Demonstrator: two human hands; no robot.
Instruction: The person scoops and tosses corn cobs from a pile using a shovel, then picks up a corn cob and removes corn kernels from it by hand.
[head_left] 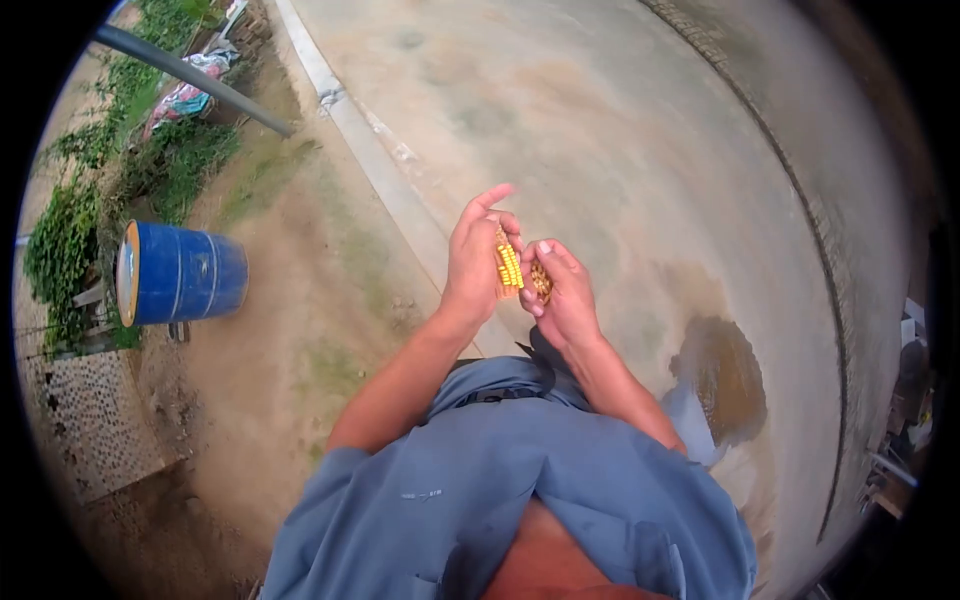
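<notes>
My left hand (473, 260) is closed around a corn cob (508, 262), its index finger stretched out past the top. Rows of bright yellow kernels still cover part of the cob; the strip beside them is bare and brownish. Just to the right, my right hand (566, 293) is cupped, thumb on top, around a small heap of loose corn kernels (541, 282). Both hands are close together in front of my waist, above the ground. The fingers under the kernels are partly hidden.
A blue barrel (195, 273) is at the left on bare soil. A grey pole (195, 82) slants in at the upper left near green plants. A concrete curb (375, 150) divides soil from pavement. A puddle (728, 385) lies at the right.
</notes>
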